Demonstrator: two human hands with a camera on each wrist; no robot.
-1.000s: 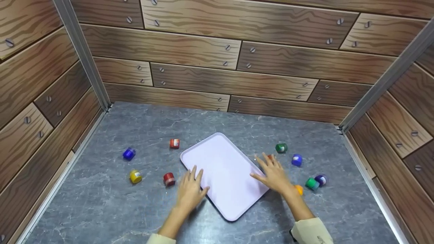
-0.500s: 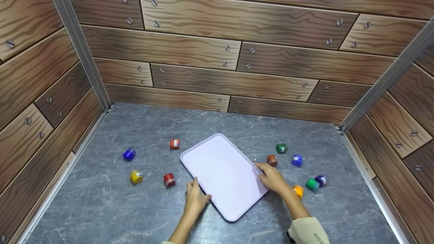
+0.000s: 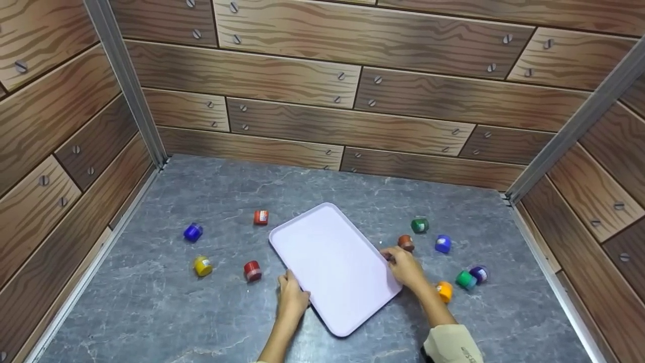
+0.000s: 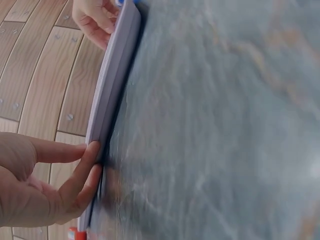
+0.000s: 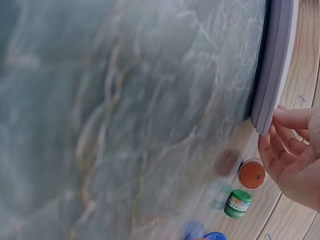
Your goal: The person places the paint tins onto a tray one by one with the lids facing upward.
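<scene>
A pale lilac tray [image 3: 332, 264] lies at an angle on the grey stone-look table [image 3: 211, 312]. My left hand [image 3: 291, 291] grips its near left long edge, thumb on top. In the left wrist view the left hand [image 4: 92, 162] pinches the tray's rim [image 4: 116, 75], thumb above and fingers beneath. My right hand [image 3: 396, 259] holds the opposite long edge. In the right wrist view the right hand [image 5: 280, 131] has its fingers curled at the tray's rim [image 5: 278, 60]. A brown-lidded jar [image 3: 405, 242] stands just beyond the right hand.
Small paint jars are scattered on both sides. Left: blue [image 3: 193, 232], orange-red [image 3: 260, 217], yellow [image 3: 203, 265], red [image 3: 252, 270]. Right: green [image 3: 419, 225], blue [image 3: 442, 244], orange [image 3: 444, 291], green [image 3: 465, 279], purple [image 3: 478, 274]. Wood-print walls [image 3: 302, 80] enclose three sides.
Both hands lay spread flat over the tray's sides a second ago. They have since drawn back to the long edges and curled onto the rim.
</scene>
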